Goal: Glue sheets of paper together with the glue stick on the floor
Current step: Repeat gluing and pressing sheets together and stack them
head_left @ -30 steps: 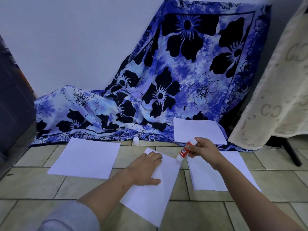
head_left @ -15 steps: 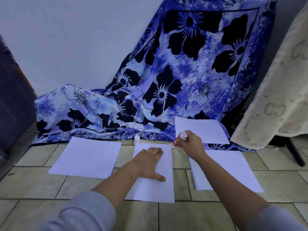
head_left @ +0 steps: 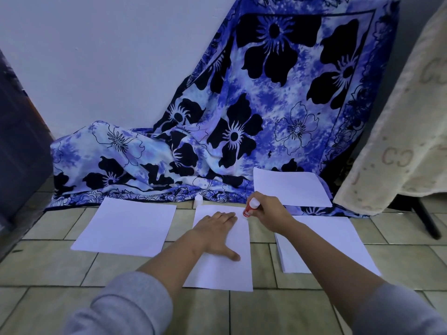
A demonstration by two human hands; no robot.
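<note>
Red glue stick in R hand.

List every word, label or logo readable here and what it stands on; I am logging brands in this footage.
"CC": a paired-letter motif repeated across the cream textured blanket hanging at right; the letters may be another pair.
White print on the red-and-white glue stick: too small to read.
No print shows on the white paper sheets.
</note>
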